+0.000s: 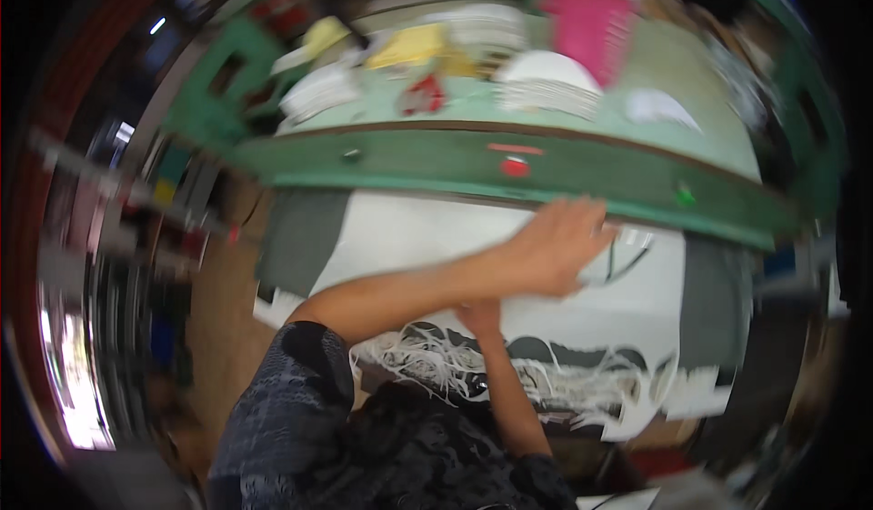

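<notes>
Left hand [555,242], fingers spread, presses white sheet [409,237] mid-frame; right hand [479,315] mostly hidden, grip unclear. Trimmed strips [436,360] below; work seemingly midway.

Head camera looks steeply down, close over the white sheet [509,237].

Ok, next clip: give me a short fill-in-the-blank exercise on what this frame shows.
1. The left hand lies flat on a large sheet of ____ paper.
2. Behind the sheet runs the front edge of a ____ machine table.
3. The tall container on that table is ____.
4. A tangle of thin white paper ____ lies at the sheet's near edge, close to the right forearm.

Missing words: white; green; pink; strips
</notes>
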`<act>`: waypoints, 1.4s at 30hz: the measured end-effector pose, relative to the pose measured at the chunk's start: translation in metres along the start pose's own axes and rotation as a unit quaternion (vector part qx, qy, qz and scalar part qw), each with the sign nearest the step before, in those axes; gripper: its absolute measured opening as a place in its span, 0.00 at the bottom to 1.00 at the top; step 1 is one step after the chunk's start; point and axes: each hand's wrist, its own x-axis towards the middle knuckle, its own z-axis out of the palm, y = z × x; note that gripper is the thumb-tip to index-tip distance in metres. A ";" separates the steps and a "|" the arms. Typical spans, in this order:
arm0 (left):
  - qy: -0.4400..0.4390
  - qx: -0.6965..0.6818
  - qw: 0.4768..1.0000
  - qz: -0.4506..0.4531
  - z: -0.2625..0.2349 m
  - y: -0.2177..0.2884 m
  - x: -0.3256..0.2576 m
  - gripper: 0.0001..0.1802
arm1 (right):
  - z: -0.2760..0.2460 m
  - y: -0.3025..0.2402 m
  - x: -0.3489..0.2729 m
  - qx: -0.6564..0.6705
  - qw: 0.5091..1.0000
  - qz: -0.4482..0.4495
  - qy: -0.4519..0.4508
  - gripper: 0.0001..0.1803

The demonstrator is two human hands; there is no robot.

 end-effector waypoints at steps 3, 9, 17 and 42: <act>-0.038 -0.043 0.978 -0.200 0.022 -0.049 -0.142 0.41 | -0.009 -0.004 0.006 0.087 0.994 -0.028 0.066 0.31; -0.112 0.030 0.830 -0.545 0.057 -0.136 -0.387 0.39 | -0.014 -0.024 0.008 0.053 0.994 -0.032 0.085 0.25; -0.107 -0.035 0.963 -0.244 0.053 -0.159 -0.479 0.39 | 0.061 -0.077 0.018 0.103 0.993 -0.019 -0.049 0.45; 0.012 -0.220 0.911 -0.350 0.070 -0.211 -0.540 0.34 | 0.153 -0.164 -0.004 -0.019 0.995 0.031 -0.092 0.55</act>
